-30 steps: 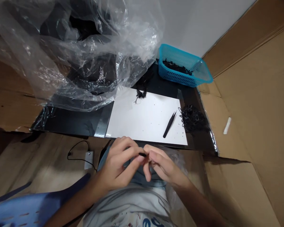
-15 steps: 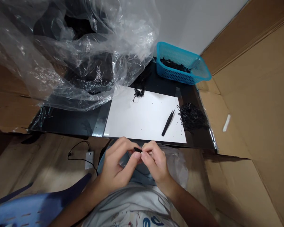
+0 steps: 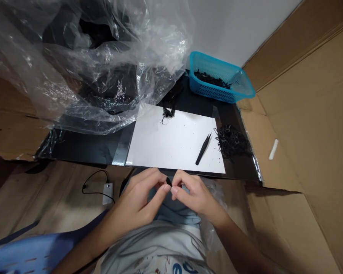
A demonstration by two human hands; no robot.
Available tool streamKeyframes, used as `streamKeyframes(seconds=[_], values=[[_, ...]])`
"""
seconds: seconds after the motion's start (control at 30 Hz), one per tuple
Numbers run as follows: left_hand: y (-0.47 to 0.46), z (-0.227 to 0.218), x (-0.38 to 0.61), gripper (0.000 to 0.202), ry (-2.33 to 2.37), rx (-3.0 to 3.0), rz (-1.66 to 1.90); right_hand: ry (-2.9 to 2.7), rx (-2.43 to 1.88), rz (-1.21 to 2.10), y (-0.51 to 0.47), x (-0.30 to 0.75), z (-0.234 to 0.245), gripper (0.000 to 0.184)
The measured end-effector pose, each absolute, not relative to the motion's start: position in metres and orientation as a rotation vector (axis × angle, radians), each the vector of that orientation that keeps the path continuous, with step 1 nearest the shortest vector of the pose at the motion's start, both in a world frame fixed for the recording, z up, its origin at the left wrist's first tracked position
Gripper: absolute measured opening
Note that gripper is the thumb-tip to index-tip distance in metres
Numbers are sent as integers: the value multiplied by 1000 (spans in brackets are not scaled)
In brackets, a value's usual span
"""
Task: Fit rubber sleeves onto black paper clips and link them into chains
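Partly, blue lettering can be read on the shirt: an "e". A white sheet is laid on the black bench, flanked by cardboard. Tweezers, a black tangle and a blue basket are placed rightward. A small black piece is held over the lap, pinched by the left hand's grip; its lower end is pinched by the right hand's.

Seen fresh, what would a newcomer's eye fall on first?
Probably the bright blue basket, with dark pieces inside, at the back right of the black table, and the crumpled clear plastic at upper left. Next comes the white sheet, black tweezers on its right side. Below it in view, the left hand and right hand pinch a small black piece.
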State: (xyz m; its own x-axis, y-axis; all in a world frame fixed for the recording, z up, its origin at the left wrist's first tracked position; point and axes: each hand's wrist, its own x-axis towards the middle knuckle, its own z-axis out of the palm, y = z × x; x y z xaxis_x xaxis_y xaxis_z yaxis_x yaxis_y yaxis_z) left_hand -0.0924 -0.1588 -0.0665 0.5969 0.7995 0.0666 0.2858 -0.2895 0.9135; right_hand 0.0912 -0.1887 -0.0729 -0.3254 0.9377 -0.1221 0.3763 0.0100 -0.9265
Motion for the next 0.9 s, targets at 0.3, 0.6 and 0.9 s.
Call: streamKeyframes(seconds=[0.3, 0.6, 0.9], values=[[-158, -62, -95, 15, 841, 1776, 673, -1536, -1303, 1462, -191, 85, -87, 9], [-161, -67, -92, 14, 917, 1837, 772, -1685, -1352, 1405, -192, 83, -79, 12], [-159, -76, -89, 14, 931, 2019, 673, -2451, -1505, 992, -180, 87, -54, 15]])
